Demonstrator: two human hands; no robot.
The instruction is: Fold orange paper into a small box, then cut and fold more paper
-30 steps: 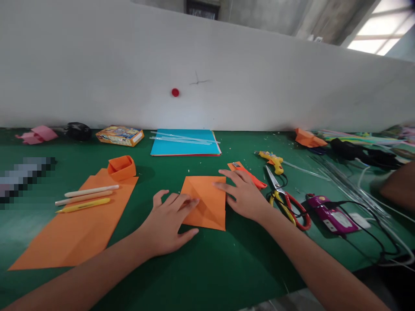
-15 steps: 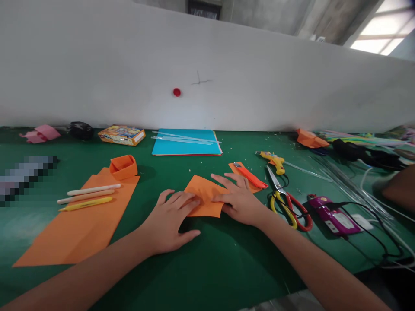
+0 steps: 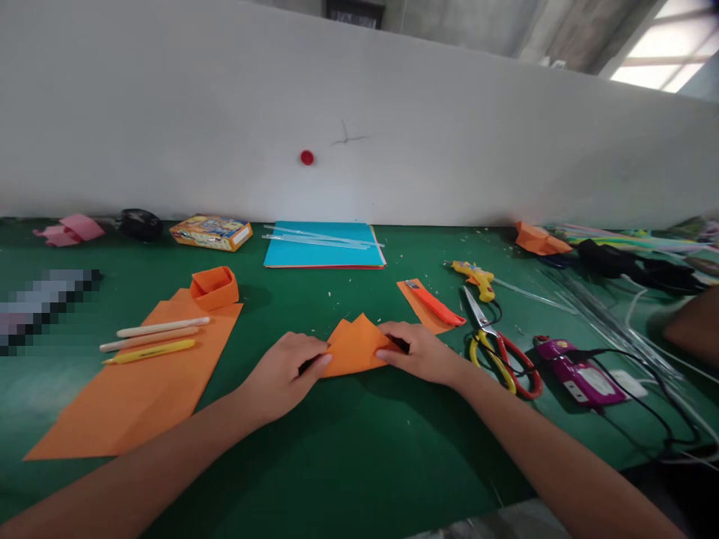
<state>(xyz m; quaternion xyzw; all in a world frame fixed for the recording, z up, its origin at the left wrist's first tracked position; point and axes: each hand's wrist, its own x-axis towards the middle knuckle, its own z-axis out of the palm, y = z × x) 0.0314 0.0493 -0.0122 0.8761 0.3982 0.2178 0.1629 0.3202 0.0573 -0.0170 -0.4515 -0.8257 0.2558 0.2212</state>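
Observation:
Between my hands, just over the green table, is a sheet of orange paper (image 3: 356,346) bent into a folded shape with two peaks at its far edge. My left hand (image 3: 284,372) pinches its left corner between thumb and fingers. At the right corner, my right hand (image 3: 422,353) grips the paper the same way, thumb in front and fingers behind. Beyond my right hand lies an orange utility knife (image 3: 435,302) on a small orange paper piece (image 3: 421,308). Scissors (image 3: 494,344) with red and yellow handles rest farther right.
Left are orange sheets (image 3: 151,404) bearing several pens (image 3: 151,350) and a folded orange paper piece (image 3: 214,287). Blue paper (image 3: 323,254) with clear sticks and a small box (image 3: 212,233) lie behind. A yellow glue gun (image 3: 475,278) and a purple power strip (image 3: 581,374) stand right.
The orange paper has gone from lying flat to turned and folded up. Both hands have changed from spread fingers on it to pinching its two side corners.

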